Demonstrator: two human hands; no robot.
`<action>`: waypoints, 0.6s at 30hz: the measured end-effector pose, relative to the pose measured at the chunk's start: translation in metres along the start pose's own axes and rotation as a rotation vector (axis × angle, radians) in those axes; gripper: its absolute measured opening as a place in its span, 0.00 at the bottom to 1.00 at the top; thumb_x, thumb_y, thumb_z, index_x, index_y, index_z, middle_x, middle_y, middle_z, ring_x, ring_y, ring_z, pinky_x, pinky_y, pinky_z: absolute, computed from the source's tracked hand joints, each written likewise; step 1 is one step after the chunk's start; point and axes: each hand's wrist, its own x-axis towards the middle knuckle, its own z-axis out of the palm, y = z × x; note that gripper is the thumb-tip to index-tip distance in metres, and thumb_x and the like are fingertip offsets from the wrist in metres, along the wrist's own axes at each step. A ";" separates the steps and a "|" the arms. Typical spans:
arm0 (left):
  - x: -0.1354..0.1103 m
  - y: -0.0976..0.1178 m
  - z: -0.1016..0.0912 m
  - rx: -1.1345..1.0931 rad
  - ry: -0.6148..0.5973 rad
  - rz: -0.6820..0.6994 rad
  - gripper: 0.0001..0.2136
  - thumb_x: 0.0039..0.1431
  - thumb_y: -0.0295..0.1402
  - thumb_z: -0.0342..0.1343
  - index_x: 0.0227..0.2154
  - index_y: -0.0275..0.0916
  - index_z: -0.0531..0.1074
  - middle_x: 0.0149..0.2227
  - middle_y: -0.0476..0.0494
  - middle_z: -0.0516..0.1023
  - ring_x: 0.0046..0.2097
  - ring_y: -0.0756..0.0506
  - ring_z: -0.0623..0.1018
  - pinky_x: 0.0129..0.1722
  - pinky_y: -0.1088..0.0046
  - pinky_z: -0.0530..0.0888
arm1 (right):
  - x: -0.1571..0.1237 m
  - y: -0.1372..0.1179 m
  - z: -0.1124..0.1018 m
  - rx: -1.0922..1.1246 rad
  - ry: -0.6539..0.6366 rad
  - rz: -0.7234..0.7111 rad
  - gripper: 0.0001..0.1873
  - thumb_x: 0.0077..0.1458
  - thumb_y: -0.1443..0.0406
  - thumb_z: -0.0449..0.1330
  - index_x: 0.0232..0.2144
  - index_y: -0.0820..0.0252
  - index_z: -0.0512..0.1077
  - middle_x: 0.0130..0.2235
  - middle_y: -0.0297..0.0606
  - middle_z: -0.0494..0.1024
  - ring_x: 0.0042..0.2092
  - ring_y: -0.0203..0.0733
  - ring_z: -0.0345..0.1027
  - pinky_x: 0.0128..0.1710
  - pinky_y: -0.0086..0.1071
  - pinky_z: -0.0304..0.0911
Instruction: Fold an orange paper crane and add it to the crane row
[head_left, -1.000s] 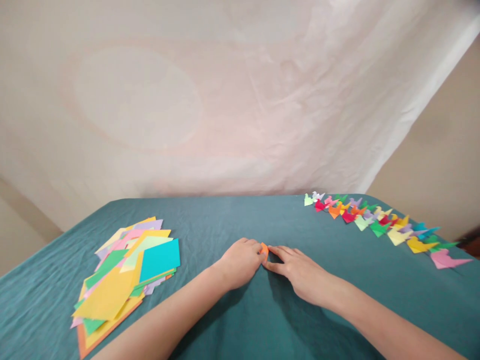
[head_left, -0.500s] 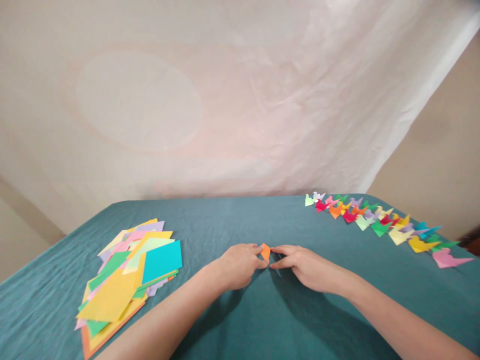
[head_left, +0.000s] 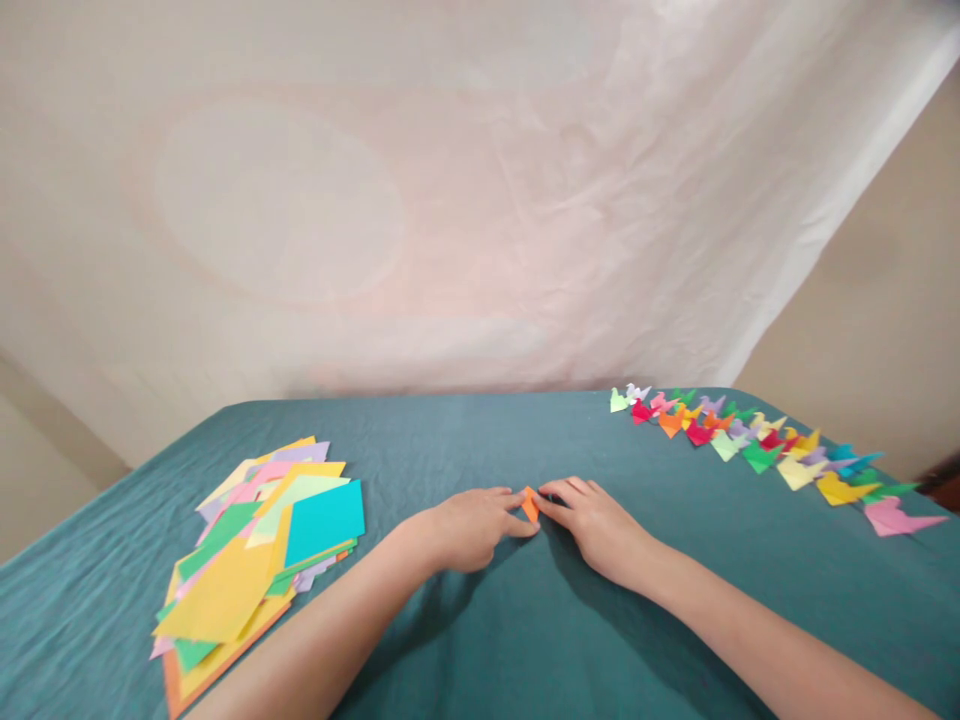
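A small folded piece of orange paper [head_left: 530,505] lies on the green cloth-covered table [head_left: 465,650], between my two hands. My left hand [head_left: 480,525] reaches it from the left; index finger and thumb press its upper left side and its lower tip. From the right, my right hand [head_left: 596,525] touches the upper right edge with its fingertips, the other fingers curled. The exact folds of the paper are too small to make out.
On the left lies a loose pile of coloured paper sheets [head_left: 225,590], a blue sheet [head_left: 324,522] on top. Rows of small folded paper birds [head_left: 761,455] in many colours stand along the right side. A pale cloth [head_left: 465,200] hangs behind the table.
My right hand has turned and shifted slightly; its fingers now lie closer together over the right edge of the orange paper. My left hand has barely moved.
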 end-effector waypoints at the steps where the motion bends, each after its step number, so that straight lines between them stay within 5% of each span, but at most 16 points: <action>1: -0.001 -0.002 0.000 -0.021 -0.019 0.001 0.29 0.49 0.16 0.47 0.54 0.47 0.62 0.62 0.43 0.55 0.60 0.41 0.61 0.54 0.63 0.65 | 0.000 -0.001 -0.001 -0.014 -0.003 0.000 0.25 0.55 0.75 0.49 0.54 0.55 0.62 0.50 0.43 0.68 0.49 0.45 0.58 0.45 0.38 0.56; 10: -0.001 -0.004 0.004 -0.160 -0.026 -0.066 0.33 0.48 0.18 0.46 0.60 0.35 0.50 0.61 0.37 0.55 0.61 0.42 0.58 0.57 0.64 0.61 | -0.001 -0.003 -0.002 -0.094 0.009 -0.023 0.23 0.57 0.75 0.47 0.54 0.57 0.62 0.49 0.44 0.68 0.48 0.45 0.59 0.44 0.37 0.57; 18: 0.002 0.004 0.002 -0.057 -0.068 -0.072 0.26 0.52 0.20 0.45 0.57 0.33 0.57 0.61 0.39 0.55 0.61 0.43 0.57 0.59 0.65 0.58 | -0.001 -0.001 -0.002 -0.087 0.015 -0.065 0.24 0.58 0.74 0.47 0.56 0.55 0.61 0.50 0.45 0.68 0.49 0.46 0.59 0.44 0.38 0.58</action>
